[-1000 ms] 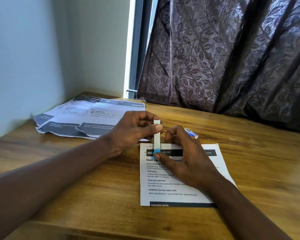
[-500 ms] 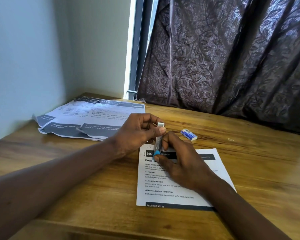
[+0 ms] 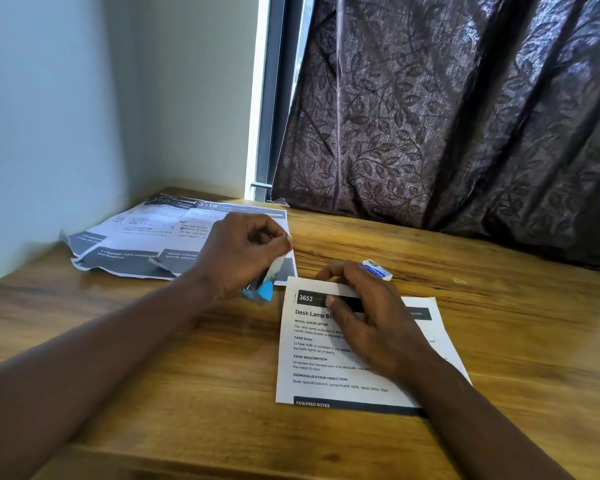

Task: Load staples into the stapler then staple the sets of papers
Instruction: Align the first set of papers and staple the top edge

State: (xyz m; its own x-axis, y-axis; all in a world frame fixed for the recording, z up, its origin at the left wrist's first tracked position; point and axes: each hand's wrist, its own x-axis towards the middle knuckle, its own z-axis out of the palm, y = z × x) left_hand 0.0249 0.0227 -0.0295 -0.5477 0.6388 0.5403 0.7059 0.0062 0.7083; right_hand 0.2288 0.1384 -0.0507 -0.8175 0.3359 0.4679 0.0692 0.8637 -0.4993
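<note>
- The wooden table (image 3: 499, 341) gives you bare wood to the right of the sheet and along the near edge.
- A dark curtain (image 3: 465, 116) closes the far edge, and a pale wall (image 3: 49, 116) closes the left.
- A loose pile of papers (image 3: 146, 237) lies in the far left corner.
- The printed set (image 3: 326, 368) lies flat before you, just beside the pile.
- Your right hand (image 3: 371, 317) rests on its top, fingers relaxed.
- Your left hand (image 3: 243, 254) grips the stapler (image 3: 272, 277), blurred and tilted, at the pile's near right edge.
- The staple box (image 3: 376, 269) lies just beyond your right fingers.
</note>
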